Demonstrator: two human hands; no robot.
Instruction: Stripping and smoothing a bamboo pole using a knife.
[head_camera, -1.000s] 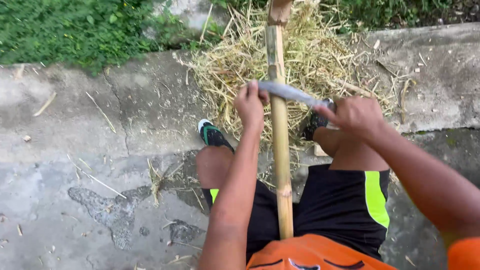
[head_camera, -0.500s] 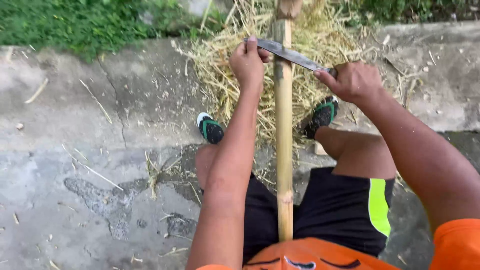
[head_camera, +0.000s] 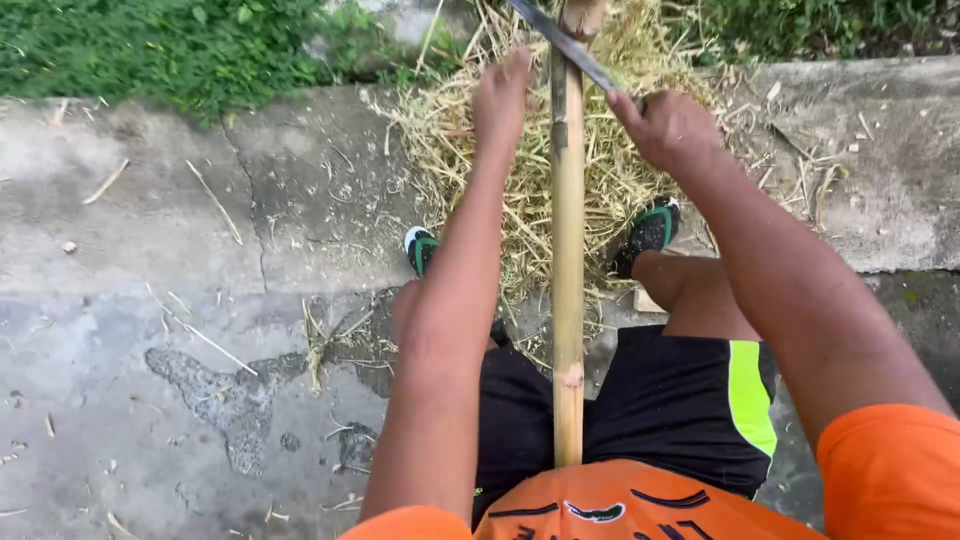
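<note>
— Between the knees: bamboo pole (head_camera: 567, 300) running lengthwise away from the body, over the straw pile (head_camera: 470, 150).
— Across its far end, blade (head_camera: 570, 45) crosswise — right hand (head_camera: 668, 128) clenched on handle, left hand (head_camera: 500, 95) pressing beside the pole.

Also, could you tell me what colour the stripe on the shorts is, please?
The stripe is bright neon yellow-green on black shorts, clearest in the head view.

One bamboo pole (head_camera: 567, 260), one blade (head_camera: 565, 45) across it, two hands, two shoes beside the pole, one straw pile (head_camera: 470, 150) behind it.
</note>
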